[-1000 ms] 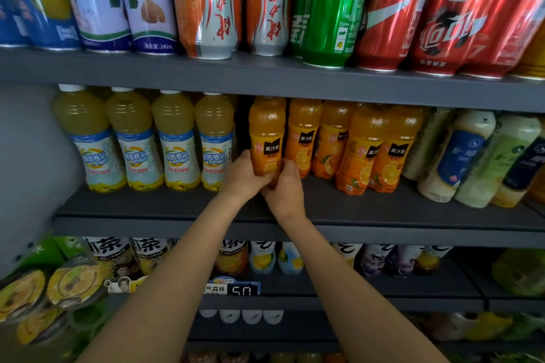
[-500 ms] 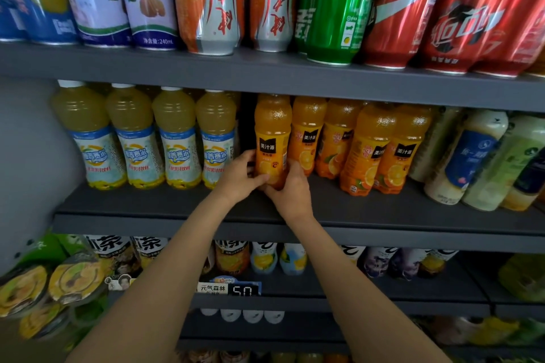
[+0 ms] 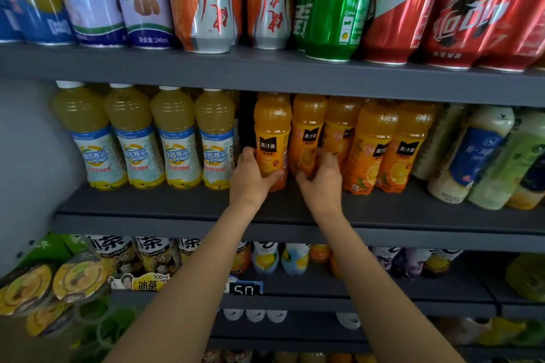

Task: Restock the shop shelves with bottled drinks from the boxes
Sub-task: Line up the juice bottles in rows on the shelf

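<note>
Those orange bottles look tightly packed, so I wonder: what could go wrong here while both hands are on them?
1. The left hand grips the leftmost orange juice bottle low down; a nudge could tip it against the yellow drink bottles.
2. The right hand holds the second orange bottle, which touches its neighbours, so shifting it may topple the leaning row to the right.

Both hands (image 3: 250,180) (image 3: 321,183) grip shelved orange bottles (image 3: 272,132).

One head-worn view, close to the shelf (image 3: 295,206) — facing it straight on, level with its middle tier, tilted slightly downward.
</note>
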The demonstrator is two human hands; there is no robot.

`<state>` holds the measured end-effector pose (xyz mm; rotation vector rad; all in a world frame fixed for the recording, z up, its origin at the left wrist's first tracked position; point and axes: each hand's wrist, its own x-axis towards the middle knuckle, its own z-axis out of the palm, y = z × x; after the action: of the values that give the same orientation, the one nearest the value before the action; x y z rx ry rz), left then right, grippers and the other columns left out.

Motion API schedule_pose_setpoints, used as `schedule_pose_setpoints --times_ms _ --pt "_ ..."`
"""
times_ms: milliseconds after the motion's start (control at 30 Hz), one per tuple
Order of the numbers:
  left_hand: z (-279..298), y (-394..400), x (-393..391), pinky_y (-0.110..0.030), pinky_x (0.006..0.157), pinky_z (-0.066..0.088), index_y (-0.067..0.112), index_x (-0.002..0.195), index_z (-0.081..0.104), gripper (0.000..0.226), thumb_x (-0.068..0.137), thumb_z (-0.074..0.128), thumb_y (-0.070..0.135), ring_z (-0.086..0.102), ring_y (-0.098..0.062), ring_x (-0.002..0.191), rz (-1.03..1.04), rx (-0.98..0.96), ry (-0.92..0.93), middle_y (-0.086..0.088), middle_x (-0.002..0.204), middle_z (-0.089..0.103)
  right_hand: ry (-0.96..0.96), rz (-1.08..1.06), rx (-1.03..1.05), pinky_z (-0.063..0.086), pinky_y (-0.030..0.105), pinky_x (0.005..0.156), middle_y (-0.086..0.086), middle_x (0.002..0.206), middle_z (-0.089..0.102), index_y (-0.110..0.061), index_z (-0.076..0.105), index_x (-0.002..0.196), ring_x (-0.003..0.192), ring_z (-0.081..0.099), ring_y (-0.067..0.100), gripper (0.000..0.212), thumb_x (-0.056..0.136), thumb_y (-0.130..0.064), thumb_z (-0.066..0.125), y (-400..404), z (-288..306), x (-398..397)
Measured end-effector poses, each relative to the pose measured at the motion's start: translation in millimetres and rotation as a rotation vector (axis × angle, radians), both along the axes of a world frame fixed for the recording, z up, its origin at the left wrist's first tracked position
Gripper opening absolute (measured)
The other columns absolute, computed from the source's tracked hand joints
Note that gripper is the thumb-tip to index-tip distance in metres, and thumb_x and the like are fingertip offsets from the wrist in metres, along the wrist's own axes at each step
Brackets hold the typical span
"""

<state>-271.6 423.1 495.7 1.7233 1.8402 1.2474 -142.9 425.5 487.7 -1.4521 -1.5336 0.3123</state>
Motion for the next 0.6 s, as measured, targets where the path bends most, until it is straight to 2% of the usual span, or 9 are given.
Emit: schedule_pose_setpoints --times_ms 67,167,267,467,600 --pt "-1.8 -0.1 0.7 -0.039 0.092 0.042 0.007 0.121 0.040 0.058 0.077 0.073 0.028 0.050 -0.027 0.116 0.014 0.007 -0.009 -0.011 0.124 0.052 -0.035 -0.069 -0.016 0.041 0.033 0.099 0.016 0.128 0.051 0.002 0.042 0.130 0.121 0.047 0.029 0.055 0.083 -0.010 0.066 6.9 6.1 6.9" --pt "-3.3 -0.4 2.1 -0.039 0.093 0.043 0.008 0.121 0.040 0.059 0.077 0.073 0.027 0.050 -0.027 0.117 0.012 0.010 -0.023 -0.010 0.124 0.052 -0.117 -0.115 -0.143 0.045 0.038 0.091 0.015 0.133 0.047 -0.001 0.036 0.134 0.120 0.049 0.031 0.061 0.086 -0.025 0.064 17.2 16.0 -2.0" --pt "-3.9 -0.6 2.6 -0.038 0.093 0.044 0.007 0.121 0.041 0.059 0.076 0.074 0.027 0.050 -0.026 0.116 0.011 0.024 -0.033 -0.010 0.124 0.052 -0.196 -0.223 -0.198 0.047 0.041 0.083 0.015 0.135 0.037 -0.004 0.037 0.129 0.113 0.053 0.035 0.054 0.088 -0.030 0.061 22.3 20.2 -14.4" --pt "-6.1 1.6 0.9 -0.037 0.094 0.042 0.009 0.122 0.040 0.059 0.076 0.073 0.029 0.049 -0.025 0.118 -0.003 0.025 -0.036 -0.009 0.125 0.052 -0.168 -0.296 -0.169 0.046 0.044 0.092 0.017 0.135 0.034 -0.001 0.037 0.124 0.111 0.052 0.035 0.051 0.087 -0.028 0.061 28.7 13.3 -27.7" --pt "-7.3 0.7 1.2 -0.037 0.095 0.043 0.009 0.123 0.040 0.060 0.077 0.073 0.029 0.049 -0.024 0.118 0.001 0.034 -0.028 -0.009 0.125 0.051 -0.189 -0.257 -0.173 0.048 0.043 0.089 0.017 0.132 0.036 -0.002 0.038 0.124 0.111 0.052 0.035 0.051 0.087 -0.029 0.062 27.5 17.7 -21.0"
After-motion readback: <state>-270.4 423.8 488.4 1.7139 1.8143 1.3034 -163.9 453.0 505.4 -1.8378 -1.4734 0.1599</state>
